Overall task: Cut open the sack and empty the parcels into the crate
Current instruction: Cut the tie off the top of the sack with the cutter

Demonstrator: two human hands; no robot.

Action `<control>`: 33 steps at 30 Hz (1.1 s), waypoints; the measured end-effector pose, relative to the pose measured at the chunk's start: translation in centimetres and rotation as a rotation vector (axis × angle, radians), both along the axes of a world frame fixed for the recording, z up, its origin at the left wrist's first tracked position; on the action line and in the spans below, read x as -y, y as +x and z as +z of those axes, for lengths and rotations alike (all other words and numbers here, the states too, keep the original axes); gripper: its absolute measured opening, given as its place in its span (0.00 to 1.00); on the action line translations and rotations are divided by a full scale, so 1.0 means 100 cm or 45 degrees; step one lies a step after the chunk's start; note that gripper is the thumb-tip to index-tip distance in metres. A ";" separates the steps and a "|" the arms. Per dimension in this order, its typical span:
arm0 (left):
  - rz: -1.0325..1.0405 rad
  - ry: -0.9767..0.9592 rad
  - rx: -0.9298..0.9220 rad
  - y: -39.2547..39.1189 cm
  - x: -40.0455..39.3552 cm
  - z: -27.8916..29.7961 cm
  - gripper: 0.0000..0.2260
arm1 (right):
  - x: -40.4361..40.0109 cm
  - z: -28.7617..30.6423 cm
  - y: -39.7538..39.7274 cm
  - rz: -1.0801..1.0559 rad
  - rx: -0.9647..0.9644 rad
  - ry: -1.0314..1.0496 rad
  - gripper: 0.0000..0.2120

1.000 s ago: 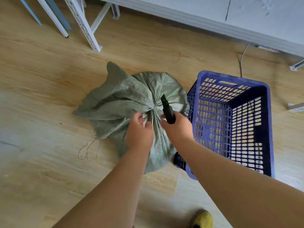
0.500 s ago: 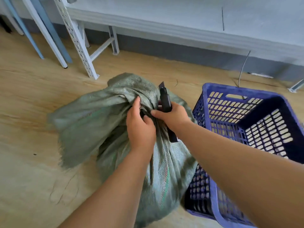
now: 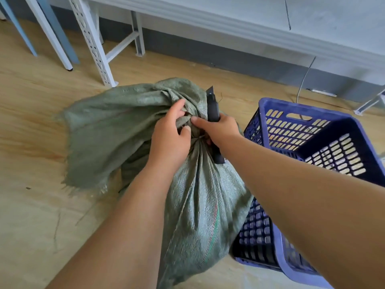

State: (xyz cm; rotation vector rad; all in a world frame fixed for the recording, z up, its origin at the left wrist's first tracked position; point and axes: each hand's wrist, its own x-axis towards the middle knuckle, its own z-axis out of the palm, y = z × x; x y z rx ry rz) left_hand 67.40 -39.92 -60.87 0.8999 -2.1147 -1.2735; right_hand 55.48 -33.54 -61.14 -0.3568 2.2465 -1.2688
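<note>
A grey-green woven sack (image 3: 200, 205) stands on the wooden floor, tied shut at its neck, with its loose top flopped over to the left. My left hand (image 3: 169, 136) grips the bunched neck just above the tie. My right hand (image 3: 220, 130) holds a black utility knife (image 3: 213, 107) upright, blade end up, right beside the neck; its thumb presses on the sack fabric. A blue slotted plastic crate (image 3: 312, 130) sits on the floor directly to the right, touching the sack, with nothing visible inside. No parcels show.
White metal shelf legs (image 3: 93, 42) and blue-grey legs (image 3: 52, 32) stand at the back left. A grey wall skirting (image 3: 229, 57) runs along the back, with a thin cable (image 3: 304, 80) hanging behind the crate. Another white leg (image 3: 370, 103) is at the far right.
The sack has been pulled up from lying flat to standing by its neck. Both hands rose with it, and the view tilted up toward the wall.
</note>
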 end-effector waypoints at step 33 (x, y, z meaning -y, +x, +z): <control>0.114 -0.130 0.304 -0.005 -0.012 -0.019 0.31 | -0.006 0.047 0.019 0.114 0.366 -0.174 0.08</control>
